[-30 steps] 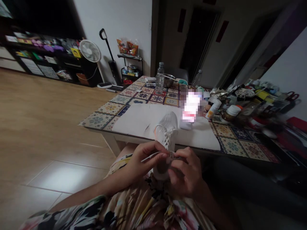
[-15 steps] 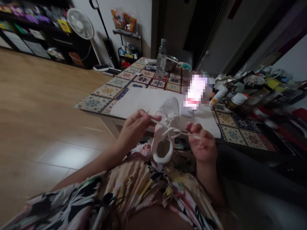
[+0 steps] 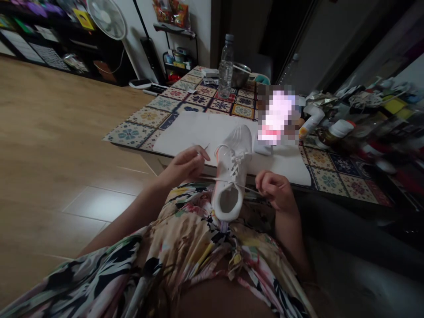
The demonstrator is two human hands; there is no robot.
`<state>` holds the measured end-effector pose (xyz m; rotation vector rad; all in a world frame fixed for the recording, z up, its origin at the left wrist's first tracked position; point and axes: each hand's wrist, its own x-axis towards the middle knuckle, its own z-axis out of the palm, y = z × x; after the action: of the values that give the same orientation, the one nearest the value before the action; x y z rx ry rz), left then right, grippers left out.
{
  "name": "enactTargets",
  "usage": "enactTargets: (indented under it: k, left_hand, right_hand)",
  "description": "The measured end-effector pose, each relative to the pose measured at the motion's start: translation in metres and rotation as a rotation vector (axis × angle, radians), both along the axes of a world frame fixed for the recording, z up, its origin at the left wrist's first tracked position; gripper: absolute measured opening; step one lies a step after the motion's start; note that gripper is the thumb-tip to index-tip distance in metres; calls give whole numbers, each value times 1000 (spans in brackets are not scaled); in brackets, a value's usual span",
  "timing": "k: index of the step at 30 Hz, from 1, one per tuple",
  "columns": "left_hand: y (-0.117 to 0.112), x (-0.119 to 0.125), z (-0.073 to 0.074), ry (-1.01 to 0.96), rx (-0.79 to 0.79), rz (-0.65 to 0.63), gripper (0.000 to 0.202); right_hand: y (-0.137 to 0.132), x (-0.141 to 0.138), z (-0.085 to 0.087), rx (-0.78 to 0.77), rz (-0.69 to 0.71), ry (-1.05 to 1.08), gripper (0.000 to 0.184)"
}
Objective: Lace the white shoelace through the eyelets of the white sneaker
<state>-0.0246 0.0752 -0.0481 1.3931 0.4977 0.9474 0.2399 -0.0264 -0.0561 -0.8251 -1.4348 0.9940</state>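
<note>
Head view: the white shoe lies lengthwise between the two hands, with its toe on the white sheet at the near edge of the tabletop and its open heel end over the floral garment on the person's lap. The lace runs out of the shoe to both sides. The left hand, left of the shoe, has its fingers pinched on one strand. The right hand, right of the shoe, is clenched on the other strand. The two hands are apart, level with the shoe opening. At the far end of the tabletop a clear water bottle stands upright just beside a metal bowl. A fan stands on the wooden floor beyond.
</note>
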Motion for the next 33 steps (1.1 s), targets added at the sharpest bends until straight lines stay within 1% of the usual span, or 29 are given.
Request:
enactTargets:
  k: [3,5,7,9,12,14,15,17,19,21,23,25,26,28,31,32,33]
  left_hand:
    - [-6,-2,9,384,275,-88,27]
    - [-9,-2,15,543,411,-116,25]
    - [-10,-2,17,621,465,-137,24]
    - [-8,-3,16,649,444,-198,22]
    - [-2,-6,10,597,377,-298,20]
    - [2,-9,8,505,375,-337,22]
    - [4,-11,9,452,392,-338,23]
    - [4,-12,12,339,431,-311,26]
    - [0,-8,17,226,431,-278,27]
    - [-10,1,20,98,347,-278,26]
    - [-21,14,20,-18,218,-272,24]
    - [-30,26,18,-80,142,-220,25]
    - [-32,31,16,-96,134,-183,26]
    - [-34,38,14,-98,190,-122,26]
    - [-33,40,13,-62,357,-75,20]
    - [-33,40,12,-54,381,-65,18]
    - [-33,40,12,-58,369,-56,16]
  right_hand:
    - [-4,-11,6,-29,-153,-328,22]
    - [-7,-14,10,-41,-182,-494,21]
    - [-8,-14,11,-59,-145,-554,23]
    - [-7,-9,11,-78,-100,-545,25]
    - [-5,2,11,-99,5,-486,23]
    - [-4,8,10,-88,111,-409,23]
    - [-4,9,10,-71,141,-349,25]
    - [-4,7,9,-27,132,-204,28]
    - [-3,-2,8,4,91,-61,31]
    - [-1,-16,5,5,81,68,29]
    - [1,-31,2,-4,68,171,26]
    - [3,-43,0,-12,14,229,23]
    - [4,-48,0,-13,-27,235,22]
    - [5,-53,0,6,-111,196,18]
    - [2,-57,3,96,-242,19,8]
    - [1,-57,4,124,-270,-44,6]
    - [0,-58,5,140,-286,-82,5]
